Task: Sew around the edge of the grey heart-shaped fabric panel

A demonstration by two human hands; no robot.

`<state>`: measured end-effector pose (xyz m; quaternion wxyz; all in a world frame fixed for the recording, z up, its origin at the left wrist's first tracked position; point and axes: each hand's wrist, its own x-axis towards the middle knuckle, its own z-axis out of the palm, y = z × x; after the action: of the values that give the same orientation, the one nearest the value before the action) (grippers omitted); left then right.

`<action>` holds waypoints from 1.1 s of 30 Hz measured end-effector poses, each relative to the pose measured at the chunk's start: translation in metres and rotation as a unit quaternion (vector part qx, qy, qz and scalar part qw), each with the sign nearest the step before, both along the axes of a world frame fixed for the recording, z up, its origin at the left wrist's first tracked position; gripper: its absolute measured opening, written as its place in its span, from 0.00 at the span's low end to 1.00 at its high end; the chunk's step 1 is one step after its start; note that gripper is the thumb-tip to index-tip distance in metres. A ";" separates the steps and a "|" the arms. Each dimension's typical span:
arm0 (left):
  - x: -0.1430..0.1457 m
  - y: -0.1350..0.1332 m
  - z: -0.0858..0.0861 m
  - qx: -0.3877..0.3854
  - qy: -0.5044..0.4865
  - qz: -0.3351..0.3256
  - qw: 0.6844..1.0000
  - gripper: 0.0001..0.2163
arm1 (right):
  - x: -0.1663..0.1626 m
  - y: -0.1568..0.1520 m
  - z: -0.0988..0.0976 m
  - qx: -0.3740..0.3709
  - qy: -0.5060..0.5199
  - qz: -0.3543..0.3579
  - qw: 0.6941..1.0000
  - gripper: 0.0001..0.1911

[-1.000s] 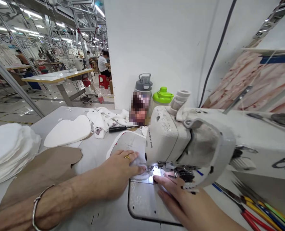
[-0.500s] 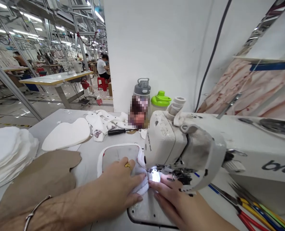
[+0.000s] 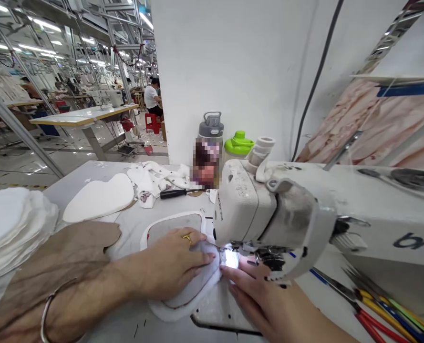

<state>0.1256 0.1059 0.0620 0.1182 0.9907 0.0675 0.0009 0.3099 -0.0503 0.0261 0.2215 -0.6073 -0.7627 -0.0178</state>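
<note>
My left hand (image 3: 172, 264), with a gold ring and a metal bangle at the wrist, lies flat with fingers stretched on a grey fabric piece with a white border (image 3: 172, 227). It presses the piece down beside the lit needle area (image 3: 229, 257) of a white sewing machine (image 3: 272, 209). My right hand (image 3: 258, 295) rests on the machine's metal plate just right of the needle. Its fingertips, extended, touch the fabric's edge near the presser foot.
A stack of white padded cut pieces (image 3: 11, 228) sits at the left, over a brown paper pattern (image 3: 68, 252). A single white cut piece (image 3: 99, 197), crumpled printed cloth (image 3: 154, 178), a black-handled screwdriver (image 3: 178, 192) and two bottles (image 3: 226, 140) lie behind. Coloured tools (image 3: 379, 305) are at the lower right. People work far back.
The fabric piece has turned and slid toward me under the needle; more of its white border now shows below my left hand. Both hands shifted slightly with it.
</note>
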 end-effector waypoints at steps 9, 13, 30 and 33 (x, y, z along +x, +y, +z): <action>0.001 -0.013 -0.007 0.062 0.023 0.052 0.996 0.17 | 0.002 -0.001 -0.004 0.006 -0.032 -0.006 0.999 0.16; 0.005 -0.028 -0.019 0.079 0.013 0.102 0.992 0.19 | 0.002 -0.002 -0.008 0.009 -0.032 -0.003 0.999 0.15; -0.008 -0.025 -0.020 0.051 0.020 0.072 0.996 0.25 | 0.001 -0.003 -0.004 -0.019 -0.014 -0.005 1.000 0.17; -0.005 -0.022 -0.022 0.059 0.014 0.070 0.996 0.24 | 0.000 -0.002 -0.005 -0.003 -0.029 -0.011 1.000 0.17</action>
<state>0.1203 0.0840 0.0399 0.0579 0.9888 0.1377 -0.0009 0.3102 -0.0520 0.0210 0.1973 -0.6154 -0.7623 -0.0355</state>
